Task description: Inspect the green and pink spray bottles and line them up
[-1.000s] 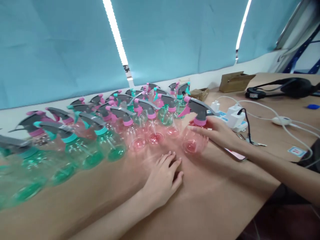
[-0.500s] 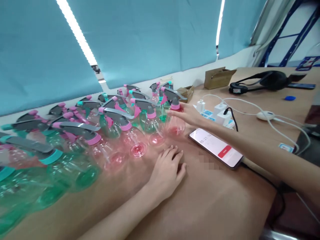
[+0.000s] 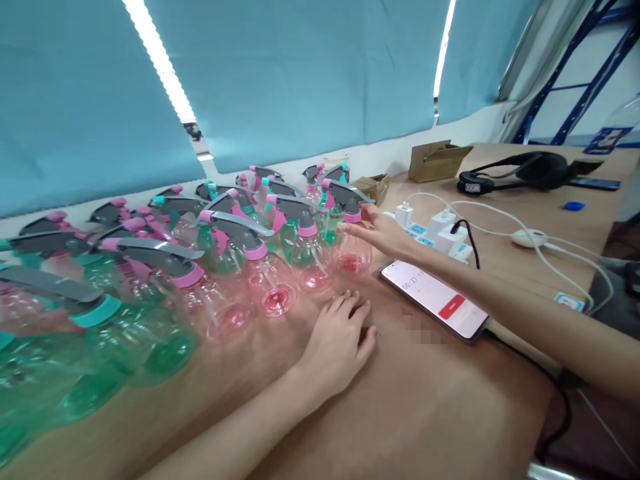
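Observation:
My left hand (image 3: 336,343) lies palm down on the table with its fingers loosely apart, holding nothing. My right hand (image 3: 383,233) reaches in from the right to a pink spray bottle (image 3: 351,259) at the end of the front row. The thumb crosses the near side just below the bottle's pink collar, while the other fingers go behind it and are partly hidden. This bottle stands upright on the table. Beside it stand a second pink spray bottle (image 3: 313,263) and a third pink spray bottle (image 3: 273,283), with grey trigger heads. A green spray bottle (image 3: 150,340) is nearer at left.
Several more pink and green spray bottles crowd the table's left side, below a blue blind (image 3: 280,80). A phone (image 3: 434,299) showing a timer lies under my right forearm. Beyond are a power strip (image 3: 420,233) with white chargers, cables, a cardboard box (image 3: 437,163) and black headphones (image 3: 530,170).
The view has shifted slightly. Both hands stay in about the same places, my left on the table and my right at the pink spray bottle.

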Action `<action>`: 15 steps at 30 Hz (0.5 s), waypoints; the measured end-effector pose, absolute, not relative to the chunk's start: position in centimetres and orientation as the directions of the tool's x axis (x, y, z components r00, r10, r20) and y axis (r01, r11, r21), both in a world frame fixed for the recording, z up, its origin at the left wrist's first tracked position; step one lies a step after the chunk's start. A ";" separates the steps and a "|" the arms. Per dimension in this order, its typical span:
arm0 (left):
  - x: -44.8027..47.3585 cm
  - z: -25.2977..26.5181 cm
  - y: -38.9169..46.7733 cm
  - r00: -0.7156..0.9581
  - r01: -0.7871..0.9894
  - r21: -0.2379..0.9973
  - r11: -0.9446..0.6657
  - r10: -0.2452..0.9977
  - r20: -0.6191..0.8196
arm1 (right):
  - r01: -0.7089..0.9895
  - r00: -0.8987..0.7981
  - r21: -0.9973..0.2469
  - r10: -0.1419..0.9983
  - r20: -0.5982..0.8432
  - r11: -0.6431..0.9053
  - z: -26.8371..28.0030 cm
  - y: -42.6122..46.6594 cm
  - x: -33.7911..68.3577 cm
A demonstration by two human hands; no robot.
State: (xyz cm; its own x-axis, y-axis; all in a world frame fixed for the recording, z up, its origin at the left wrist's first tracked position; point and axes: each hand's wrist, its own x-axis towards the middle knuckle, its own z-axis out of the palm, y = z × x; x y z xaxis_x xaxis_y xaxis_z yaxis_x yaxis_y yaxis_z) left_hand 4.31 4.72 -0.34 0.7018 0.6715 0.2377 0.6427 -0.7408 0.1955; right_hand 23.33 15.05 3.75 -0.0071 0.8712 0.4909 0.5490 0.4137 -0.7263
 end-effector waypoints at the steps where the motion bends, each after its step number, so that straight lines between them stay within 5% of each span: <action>1: 4.3 -0.4 4.7 0.702 0.641 0.195 -0.742 0.670 0.241 | 0.546 0.019 -0.736 0.872 0.489 0.401 3.8 14.4 23.4; 7: 3.6 -0.4 4.2 0.704 0.632 0.197 -0.749 0.662 0.257 | 0.548 0.140 -0.729 0.815 0.563 0.409 3.2 6.8 22.6; 10: 2.1 -0.4 3.2 0.702 0.631 0.202 -0.749 0.662 0.261 | 0.620 -0.046 -0.616 0.806 0.590 0.486 1.7 2.8 20.8; 15: -2.6 -0.3 0.5 0.676 0.657 0.203 -0.726 0.686 0.268 | 0.621 -0.457 -0.503 0.799 0.391 0.601 -0.5 -0.2 16.3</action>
